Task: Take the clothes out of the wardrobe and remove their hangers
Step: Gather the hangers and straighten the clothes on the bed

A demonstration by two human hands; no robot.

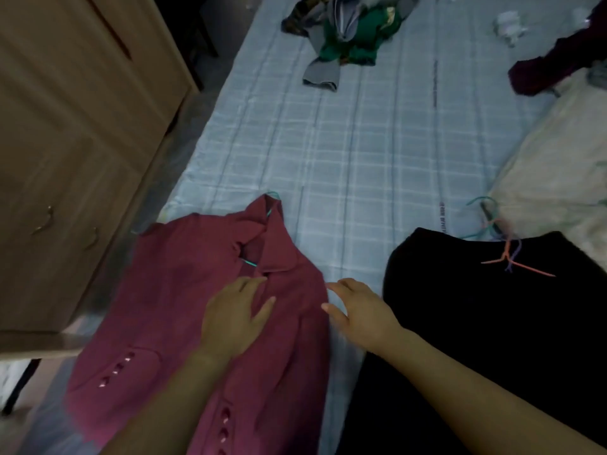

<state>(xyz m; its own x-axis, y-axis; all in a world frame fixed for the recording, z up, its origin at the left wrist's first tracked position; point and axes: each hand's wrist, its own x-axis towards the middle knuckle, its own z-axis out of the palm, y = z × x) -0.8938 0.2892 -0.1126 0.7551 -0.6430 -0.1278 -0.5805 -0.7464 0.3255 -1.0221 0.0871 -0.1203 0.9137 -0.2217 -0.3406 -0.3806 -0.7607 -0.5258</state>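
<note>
A maroon collared jacket (184, 297) lies flat on the bed's near left part. A teal hanger (251, 262) is still inside it; its wire shows at the neck opening and its hook pokes out above the collar. My left hand (235, 318) rests flat on the jacket's front just below the collar, fingers apart. At the jacket's right edge my right hand (358, 311) hovers with spread fingers, holding nothing. To the right, a black garment (492, 323) lies with loose hangers (507, 254), orange, purple and teal, on its top edge.
The bed (361, 152) has a pale blue checked sheet. A pile of green and grey clothes (345, 37) sits at the far end. A dark red garment (551, 70) and cream fabric (558, 165) lie at right. A wooden wardrobe (75, 142) stands on the left.
</note>
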